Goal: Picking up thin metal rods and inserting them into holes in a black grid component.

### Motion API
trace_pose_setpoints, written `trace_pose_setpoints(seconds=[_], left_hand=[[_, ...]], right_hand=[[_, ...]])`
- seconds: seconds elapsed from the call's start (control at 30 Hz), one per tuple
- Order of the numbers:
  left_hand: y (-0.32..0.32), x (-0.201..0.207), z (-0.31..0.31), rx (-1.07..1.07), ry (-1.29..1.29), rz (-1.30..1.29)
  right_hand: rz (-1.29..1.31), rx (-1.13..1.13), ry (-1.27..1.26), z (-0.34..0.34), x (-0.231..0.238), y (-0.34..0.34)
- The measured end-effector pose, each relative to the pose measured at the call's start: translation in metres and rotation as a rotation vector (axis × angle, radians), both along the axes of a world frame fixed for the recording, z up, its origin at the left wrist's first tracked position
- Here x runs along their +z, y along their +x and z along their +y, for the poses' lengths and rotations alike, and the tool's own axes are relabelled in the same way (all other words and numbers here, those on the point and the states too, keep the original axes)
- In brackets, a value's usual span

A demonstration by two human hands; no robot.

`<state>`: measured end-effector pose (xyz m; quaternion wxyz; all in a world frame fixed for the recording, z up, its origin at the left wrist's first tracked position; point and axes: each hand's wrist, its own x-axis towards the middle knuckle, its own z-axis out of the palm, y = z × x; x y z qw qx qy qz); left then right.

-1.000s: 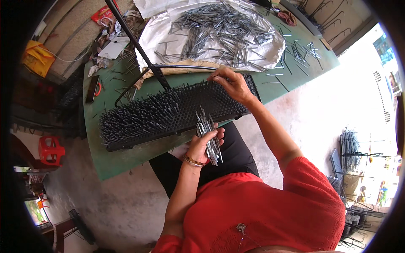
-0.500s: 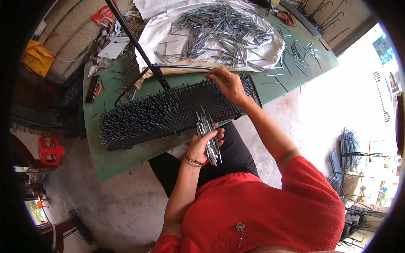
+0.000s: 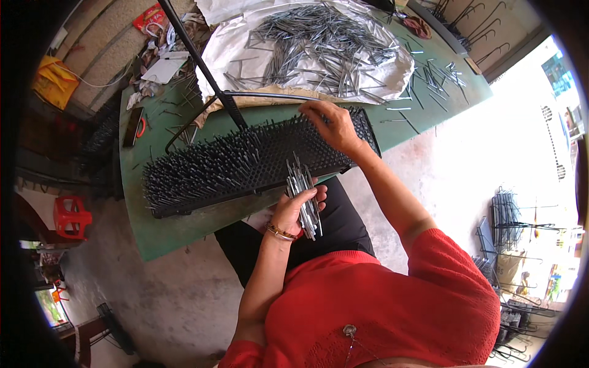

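Note:
In my left hand (image 3: 296, 210), a bundle of thin grey metal rods (image 3: 299, 179) is gripped between thumb and fingers, close to my lap. Over the far edge of a long black perforated rack (image 3: 300, 152), my right hand (image 3: 334, 127) is bent with thumb and fingertips together. Anything between those fingertips is too small or hidden to make out. Many upright rods (image 3: 202, 168) fill the rack's left part, and a few stand along its far edge. Bare holes show in the middle and toward the right.
The rack lies on a green table (image 3: 165, 236). Beyond it, a heap of loose rods (image 3: 331, 37) covers white paper (image 3: 218, 58). A black metal bar (image 3: 195, 58) rises behind the rack. Orange-handled scissors (image 3: 142, 127) lie left; a red stool (image 3: 72, 216) stands on the floor.

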<state>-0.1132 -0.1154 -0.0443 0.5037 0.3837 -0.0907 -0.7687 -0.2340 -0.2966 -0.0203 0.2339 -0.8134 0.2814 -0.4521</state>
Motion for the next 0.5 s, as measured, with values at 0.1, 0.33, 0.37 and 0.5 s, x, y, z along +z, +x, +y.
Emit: trace_pose_setpoints(seconds=[0.1,0.33,0.37,0.5], left_hand=[[-0.0002,-0.0016,-0.0006,-0.003,0.001,-0.005],[-0.0024,0.0027,-0.0015,-0.001,-0.020,-0.033],[-0.0023,0.0023,-0.0015,0.000,-0.019,-0.032],[-0.0022,0.0020,-0.0019,0.005,-0.004,-0.013]], right_hand=[[0.004,-0.013,0.000,-0.0009,-0.0020,0.0006],[0.029,-0.016,0.039,0.0010,-0.0003,0.0037],[0.043,-0.010,-0.042,0.0014,0.0000,0.0049],[0.153,-0.033,-0.219,-0.0003,-0.0055,0.0041]])
